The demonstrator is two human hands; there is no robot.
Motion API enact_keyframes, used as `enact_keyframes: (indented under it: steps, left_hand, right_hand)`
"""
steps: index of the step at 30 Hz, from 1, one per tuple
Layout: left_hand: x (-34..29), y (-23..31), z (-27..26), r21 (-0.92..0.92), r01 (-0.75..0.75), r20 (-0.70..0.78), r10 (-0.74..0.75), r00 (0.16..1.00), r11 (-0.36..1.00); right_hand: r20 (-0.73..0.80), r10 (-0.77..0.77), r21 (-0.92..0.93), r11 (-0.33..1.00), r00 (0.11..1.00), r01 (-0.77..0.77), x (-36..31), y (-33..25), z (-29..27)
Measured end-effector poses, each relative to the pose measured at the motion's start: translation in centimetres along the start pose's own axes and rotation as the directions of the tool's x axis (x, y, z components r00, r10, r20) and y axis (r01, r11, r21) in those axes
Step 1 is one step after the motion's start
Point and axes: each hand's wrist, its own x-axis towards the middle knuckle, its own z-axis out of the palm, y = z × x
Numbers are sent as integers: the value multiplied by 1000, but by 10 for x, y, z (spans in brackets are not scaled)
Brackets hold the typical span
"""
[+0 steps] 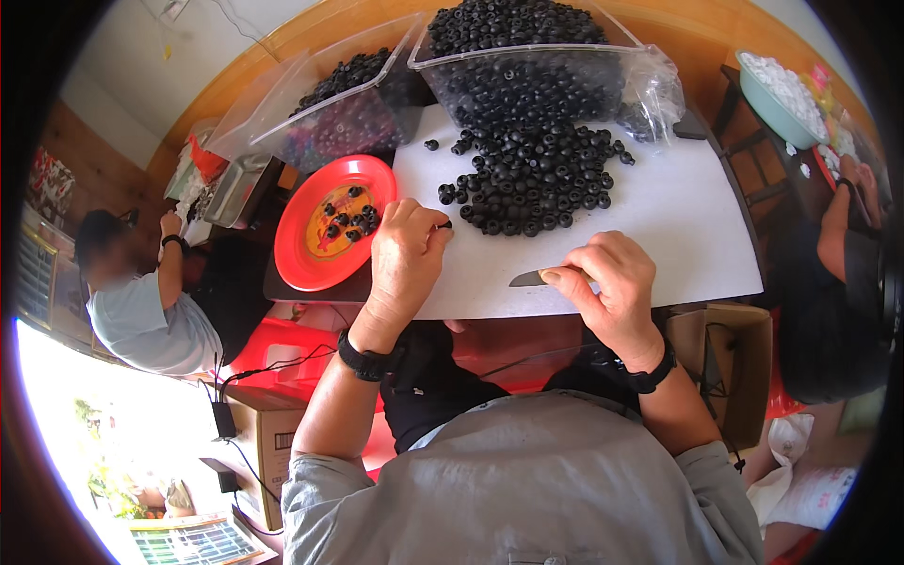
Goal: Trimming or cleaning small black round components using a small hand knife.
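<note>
A single small black piece (445, 225) sits over the near-left part of the white tabletop (678, 245), at the tips of the left hand (407, 250). That hand is nearly closed, thumb and forefinger pinching the piece, the other fingers curled in. The right hand (612, 282) is closed round a small knife (529, 279), its thumb along the side; the smooth metal blade tapers to a point aimed left, apart from the left hand. The handle is mostly hidden by the fingers.

Beyond the hands spreads a loose heap of black pieces (532, 184), rounded and bead-like, many with a hole or hollow at one end. Left of the left hand is a glossy round red plate (293, 226) with a yellow patterned centre, carrying a few similar pieces. Behind the heap stands a clear, rigid plastic bin (527, 49) piled high with them; a second clear bin (350, 89) stands to its left. A crinkled transparent bag (656, 94) hangs at the first bin's right end.
</note>
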Motion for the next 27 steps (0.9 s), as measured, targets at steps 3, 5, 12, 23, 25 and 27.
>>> enact_keyframes:
  steps: [3, 5, 12, 23, 25, 27]
  left_hand:
    - [-1, -1, -2, 160, -87, -61, 98, 993, 983]
    - [0, -4, -2, 212, -119, -44, 131, 990, 970]
    - [3, -8, -6, 85, -103, 19, 102, 995, 991]
    - [-24, 46, -22, -746, 475, 372, -300, 878, 466]
    - [-31, 40, -18, -830, 479, 402, -289, 869, 286]
    - [-33, 38, -15, -879, 468, 431, -267, 862, 94]
  right_hand:
    - [3, -8, 9, 1000, 1000, 8, 0, -4, 1]
    - [10, -14, 2, 1000, 1000, 14, 0, -6, 1]
    - [5, -8, -29, 1000, 1000, 8, 0, -10, -2]
    - [187, -87, -439, 884, 979, 163, -2, -21, 7]
    - [186, -63, -401, 906, 981, 134, 0, -21, -2]
    - [186, -35, -367, 925, 982, 103, 4, -21, -8]
